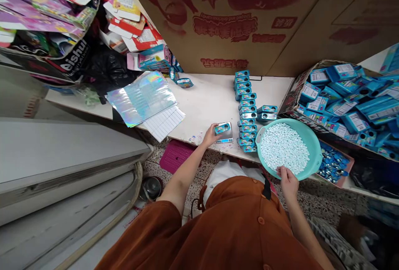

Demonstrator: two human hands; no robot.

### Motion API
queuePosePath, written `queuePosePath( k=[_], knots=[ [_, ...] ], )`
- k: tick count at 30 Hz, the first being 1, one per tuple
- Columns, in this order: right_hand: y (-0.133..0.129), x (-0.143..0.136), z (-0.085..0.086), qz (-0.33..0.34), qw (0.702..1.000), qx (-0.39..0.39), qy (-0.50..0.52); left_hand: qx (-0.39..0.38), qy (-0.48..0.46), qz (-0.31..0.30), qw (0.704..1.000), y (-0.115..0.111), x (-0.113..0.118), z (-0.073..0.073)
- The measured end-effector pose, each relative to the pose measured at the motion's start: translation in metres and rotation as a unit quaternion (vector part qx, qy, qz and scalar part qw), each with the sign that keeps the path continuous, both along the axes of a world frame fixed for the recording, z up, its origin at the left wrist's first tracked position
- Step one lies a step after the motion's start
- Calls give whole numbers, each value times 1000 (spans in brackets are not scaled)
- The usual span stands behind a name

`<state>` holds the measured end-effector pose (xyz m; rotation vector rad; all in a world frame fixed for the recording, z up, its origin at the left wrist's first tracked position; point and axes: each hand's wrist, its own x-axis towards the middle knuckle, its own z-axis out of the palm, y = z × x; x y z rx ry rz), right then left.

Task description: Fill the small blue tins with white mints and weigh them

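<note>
My left hand [211, 135] has its fingers closed on the left end of a small blue tin [222, 128], which stands on a silver scale [229, 137] near the table's front edge. Over the near rim of a round turquoise basin [315, 153], my right hand [288, 182] has its fingertips pressed together at the edge of many small white candies [284, 145]; whatever they pinch is too small to make out. A long row of blue tins [247, 122] runs between the scale and the basin, with a short second row [267, 112] beside it.
Blue boxes fill a carton [296, 91] at the right. A tray of shiny blue lids [332, 164] lies beside the basin. Holographic sheets [143, 95] and white label sheets [163, 122] are on the left. A large cardboard box [230, 20] stands behind the white table [202, 99].
</note>
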<state>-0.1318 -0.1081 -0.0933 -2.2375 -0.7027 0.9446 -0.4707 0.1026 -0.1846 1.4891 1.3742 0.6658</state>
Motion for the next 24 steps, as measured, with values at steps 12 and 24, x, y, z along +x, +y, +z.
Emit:
queuePosePath(
  k=[12,24],
  knots=[
    [16,-27,8,21,1000,-1,15,43,97,57,993,-53,-48,-1],
    [7,-26,3,17,1000,5,4,45,89,62,993,-48,-48,4]
  ],
)
